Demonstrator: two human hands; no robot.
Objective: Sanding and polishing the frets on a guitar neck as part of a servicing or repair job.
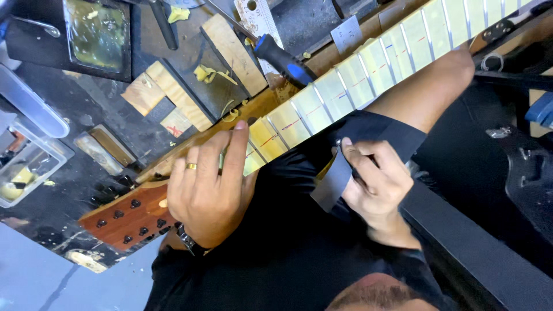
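Left hand (208, 187) clamps guitar neck (322, 95) near headstock (129, 216); right hand (377, 184) pinches dark sheet (337, 178) beside neck.

Lit evenly from overhead, fairly bright, colours warm. Soft glare on the pale taped fretboard (368, 72) and on the glossy clear tray (97, 33) at upper left. Deep shadow over the dark clothing and the black case (507, 173) at right, detail nearly lost there. Short, soft shadows under the wooden blocks (173, 92) on the worktop (75, 103). Slight motion blur on the right hand (377, 181); left hand (207, 187) sharper. Whole view tilted, edges mildly stretched and softer.
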